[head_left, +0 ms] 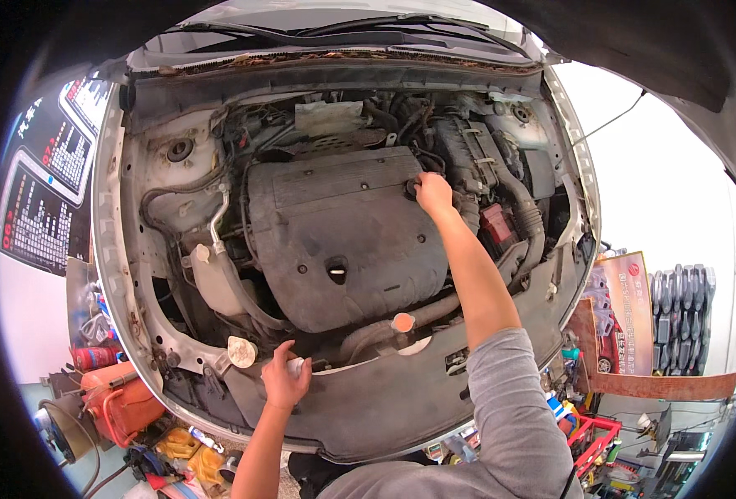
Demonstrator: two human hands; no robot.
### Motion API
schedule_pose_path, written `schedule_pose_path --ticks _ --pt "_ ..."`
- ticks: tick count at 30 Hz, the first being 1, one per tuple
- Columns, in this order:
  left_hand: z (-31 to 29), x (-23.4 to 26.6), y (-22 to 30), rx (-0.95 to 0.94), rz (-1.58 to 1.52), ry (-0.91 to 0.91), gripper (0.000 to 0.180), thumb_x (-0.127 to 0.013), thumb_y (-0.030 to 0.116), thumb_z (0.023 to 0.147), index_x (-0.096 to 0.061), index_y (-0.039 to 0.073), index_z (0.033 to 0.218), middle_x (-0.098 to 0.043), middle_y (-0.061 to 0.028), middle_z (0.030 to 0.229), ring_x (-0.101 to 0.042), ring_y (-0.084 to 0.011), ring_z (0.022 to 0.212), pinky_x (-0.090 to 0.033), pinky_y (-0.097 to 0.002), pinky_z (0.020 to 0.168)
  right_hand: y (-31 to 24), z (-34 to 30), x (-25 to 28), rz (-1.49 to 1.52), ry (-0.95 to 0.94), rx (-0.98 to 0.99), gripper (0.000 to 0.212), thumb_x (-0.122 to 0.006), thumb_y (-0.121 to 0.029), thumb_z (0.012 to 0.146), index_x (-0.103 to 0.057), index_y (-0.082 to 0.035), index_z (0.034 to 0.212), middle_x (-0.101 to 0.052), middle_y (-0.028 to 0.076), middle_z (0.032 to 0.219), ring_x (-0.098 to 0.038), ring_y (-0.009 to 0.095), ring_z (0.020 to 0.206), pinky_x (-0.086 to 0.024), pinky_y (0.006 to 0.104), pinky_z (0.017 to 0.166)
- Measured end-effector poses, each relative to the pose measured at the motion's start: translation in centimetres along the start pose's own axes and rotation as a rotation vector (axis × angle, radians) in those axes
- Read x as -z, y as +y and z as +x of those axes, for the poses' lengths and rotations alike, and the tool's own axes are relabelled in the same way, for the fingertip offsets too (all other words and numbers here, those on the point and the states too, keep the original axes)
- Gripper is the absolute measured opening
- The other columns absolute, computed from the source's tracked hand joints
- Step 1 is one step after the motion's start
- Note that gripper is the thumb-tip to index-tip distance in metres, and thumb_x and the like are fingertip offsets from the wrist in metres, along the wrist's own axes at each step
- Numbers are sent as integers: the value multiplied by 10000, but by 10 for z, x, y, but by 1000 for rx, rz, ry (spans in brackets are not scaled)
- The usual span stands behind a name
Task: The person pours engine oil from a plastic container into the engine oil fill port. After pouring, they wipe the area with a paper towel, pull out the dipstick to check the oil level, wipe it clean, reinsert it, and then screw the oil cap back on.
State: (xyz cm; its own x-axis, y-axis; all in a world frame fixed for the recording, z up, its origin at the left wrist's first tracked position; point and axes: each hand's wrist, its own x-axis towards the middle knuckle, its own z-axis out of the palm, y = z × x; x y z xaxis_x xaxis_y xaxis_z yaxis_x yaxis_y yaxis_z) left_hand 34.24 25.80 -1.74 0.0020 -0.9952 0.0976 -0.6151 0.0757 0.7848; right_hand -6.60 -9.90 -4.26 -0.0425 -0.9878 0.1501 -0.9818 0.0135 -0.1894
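A car's engine bay lies open before me, with a dusty black engine cover [343, 241] in its middle. At that cover's far right corner, my right hand [434, 195] is closed on a round black cap [410, 190], most of it hidden by the fingers. My left hand [285, 381] is at the front edge, above the black front panel [376, 407]. Between its thumb and fingers sits a small white thing [296, 366], whose kind I cannot make out. A cream filler cap [241, 352] is just left of that hand.
A whitish coolant reservoir [220, 284] stands left of the engine cover. An orange-topped cap [403, 322] sits at the front. The raised hood [659, 50] hangs overhead at right. A red-orange tank [118, 399] is on the floor at left, and a red rack [592, 437] at right.
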Motion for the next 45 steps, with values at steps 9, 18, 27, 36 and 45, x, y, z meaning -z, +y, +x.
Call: schedule_pose_path --ticks 9,18,27,36,45 --pt "0 0 1 28 6 -33 520 -785 168 801 -553 42 1249 -666 -103 749 -654 -308 629 -510 -400 593 -11 22 -4 -210 -191 35 235 -727 -180 855 -665 -47 1038 -713 163 1018 -672 374 1011 -546 496 832" --pt "-2 -1 -2 36 -16 -12 518 -786 170 800 -566 50 1254 -668 -99 759 -659 -305 641 -518 -397 606 3 26 3 106 -274 68 385 -788 -181 810 -657 -10 1130 -717 188 1089 -676 378 1052 -545 481 877" --pt "-1 0 -1 19 7 -6 508 -783 155 800 -568 46 1246 -655 -94 752 -654 -306 637 -514 -401 602 3 28 23 90 -443 177 367 -784 -148 791 -715 15 1113 -707 222 1102 -655 387 1084 -533 455 936" --pt "-1 -1 -2 41 -3 -15 482 -780 158 801 -576 40 1221 -659 -94 746 -655 -302 631 -519 -398 602 -23 25 8 -171 -259 -133 387 -783 -380 837 -762 -20 977 -739 192 1012 -709 372 972 -574 451 831" --pt "-1 0 -1 51 10 -3 439 -787 171 796 -613 51 1182 -675 -105 760 -671 -315 654 -526 -402 616 -22 19 8 26 -296 -437 489 -583 -467 978 -736 -21 1110 -719 211 1148 -689 379 1074 -562 473 878"
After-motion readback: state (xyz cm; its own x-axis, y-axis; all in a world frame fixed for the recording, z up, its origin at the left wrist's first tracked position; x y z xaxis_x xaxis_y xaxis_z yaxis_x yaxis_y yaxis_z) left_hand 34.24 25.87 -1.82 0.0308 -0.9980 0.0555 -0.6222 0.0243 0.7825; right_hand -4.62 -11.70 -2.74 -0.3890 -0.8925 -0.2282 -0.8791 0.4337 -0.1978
